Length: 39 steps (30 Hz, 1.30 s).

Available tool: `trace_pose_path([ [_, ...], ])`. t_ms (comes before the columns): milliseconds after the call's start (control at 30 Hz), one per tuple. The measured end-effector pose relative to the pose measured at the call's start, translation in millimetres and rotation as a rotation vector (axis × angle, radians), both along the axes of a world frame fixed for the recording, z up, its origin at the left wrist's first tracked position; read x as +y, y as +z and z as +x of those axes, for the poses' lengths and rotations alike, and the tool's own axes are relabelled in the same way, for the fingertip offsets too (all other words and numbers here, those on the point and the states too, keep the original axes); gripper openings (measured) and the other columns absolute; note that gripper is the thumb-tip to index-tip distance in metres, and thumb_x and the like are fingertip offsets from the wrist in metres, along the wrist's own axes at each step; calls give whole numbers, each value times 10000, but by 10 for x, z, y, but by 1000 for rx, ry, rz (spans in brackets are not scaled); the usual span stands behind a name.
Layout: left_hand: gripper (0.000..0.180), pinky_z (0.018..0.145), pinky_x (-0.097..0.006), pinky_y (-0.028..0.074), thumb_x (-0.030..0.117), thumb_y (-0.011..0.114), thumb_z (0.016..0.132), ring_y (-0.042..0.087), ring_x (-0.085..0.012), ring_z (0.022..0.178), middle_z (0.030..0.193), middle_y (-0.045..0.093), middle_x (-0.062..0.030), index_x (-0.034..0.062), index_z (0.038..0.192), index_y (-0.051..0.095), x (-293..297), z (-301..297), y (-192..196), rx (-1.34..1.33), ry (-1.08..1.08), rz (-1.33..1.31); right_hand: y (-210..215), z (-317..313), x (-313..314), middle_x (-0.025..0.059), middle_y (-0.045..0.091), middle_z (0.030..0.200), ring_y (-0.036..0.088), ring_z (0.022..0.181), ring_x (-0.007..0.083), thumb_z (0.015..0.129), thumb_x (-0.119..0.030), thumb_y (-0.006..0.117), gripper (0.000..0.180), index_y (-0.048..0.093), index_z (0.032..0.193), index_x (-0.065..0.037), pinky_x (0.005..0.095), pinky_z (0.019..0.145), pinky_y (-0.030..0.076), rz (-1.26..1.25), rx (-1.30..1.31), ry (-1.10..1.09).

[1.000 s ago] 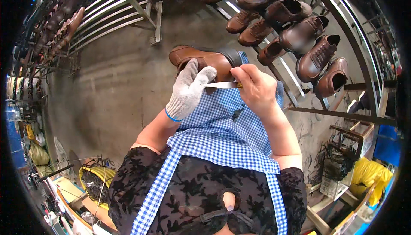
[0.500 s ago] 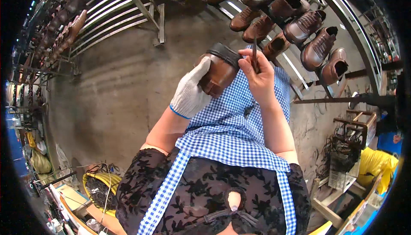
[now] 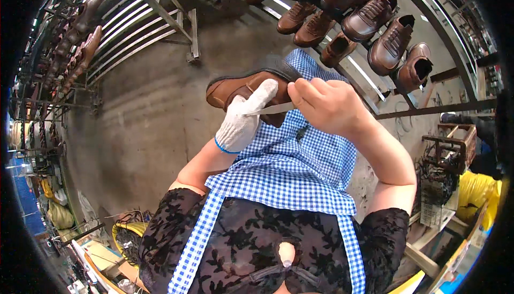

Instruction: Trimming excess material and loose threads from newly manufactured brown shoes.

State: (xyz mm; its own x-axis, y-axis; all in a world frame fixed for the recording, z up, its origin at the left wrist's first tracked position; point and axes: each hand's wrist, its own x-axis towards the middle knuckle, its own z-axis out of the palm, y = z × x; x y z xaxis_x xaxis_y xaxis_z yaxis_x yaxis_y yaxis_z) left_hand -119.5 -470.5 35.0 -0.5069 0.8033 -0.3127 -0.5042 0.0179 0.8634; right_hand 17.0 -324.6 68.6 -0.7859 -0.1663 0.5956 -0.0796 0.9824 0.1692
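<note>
A brown leather shoe [image 3: 229, 89] with a black sole [image 3: 279, 67] lies on its side in front of my apron, toe to the left. My left hand [image 3: 242, 121], in a white knitted glove with a blue cuff, grips it around the upper, thumb laid over the side. My bare right hand [image 3: 333, 105] is closed at the heel end, around a slim knife [image 3: 276, 110]. Its narrow, pale blade points left across the shoe toward the glove. The handle is hidden inside my fist.
A metal rack [image 3: 447, 72] at the upper right carries several brown shoes [image 3: 372, 18]. Another slatted rack [image 3: 194, 36] stands at the upper left. Near my right side are a small wooden stool [image 3: 455, 147] and a yellow bag [image 3: 478, 195]; a yellow basket [image 3: 119, 231] sits at lower left.
The shoe has turned so its side and toe show, toe leftward. My right hand has rotated, palm down, and the knife has swung from pointing up to pointing left across the shoe.
</note>
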Motion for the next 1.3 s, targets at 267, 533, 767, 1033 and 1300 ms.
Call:
trace_pose_path([
  [267,283,801,-315,502,204,562,917,599,-186,979,1040,620,-94,10,1123,552,67,-178,93,-229,-90,17,-230,-248,469,49,538,756,576,640,172,725,-83,667,183,541,850,-37,265,496,428,-611,132,-54],
  [533,343,709,-295,519,237,589,908,619,-176,876,1002,608,-91,3,1148,518,144,-267,119,-324,203,-13,-573,-152,-133,2,553,741,479,597,70,821,-47,644,260,607,1079,-34,224,534,392,-1475,87,9],
  [767,326,811,-334,516,250,518,943,610,-196,966,1077,609,-86,19,1173,521,165,-296,5,-262,195,-67,-334,11,-66,30,518,672,525,535,154,721,-4,663,370,681,1058,-153,284,457,414,-800,29,-204],
  [1033,354,804,-324,517,241,530,937,616,-196,963,1107,606,-94,7,1203,511,198,-205,100,-223,110,-70,-420,-143,-70,32,518,656,530,529,155,709,-3,671,373,679,1051,-153,284,452,421,-814,167,-256],
  [1300,324,754,-300,513,234,572,909,621,-170,911,1031,621,-71,35,1162,537,144,-176,93,-167,27,-101,-330,-173,77,46,531,683,516,513,155,640,12,695,409,670,1040,-71,261,450,417,-706,58,-25],
])
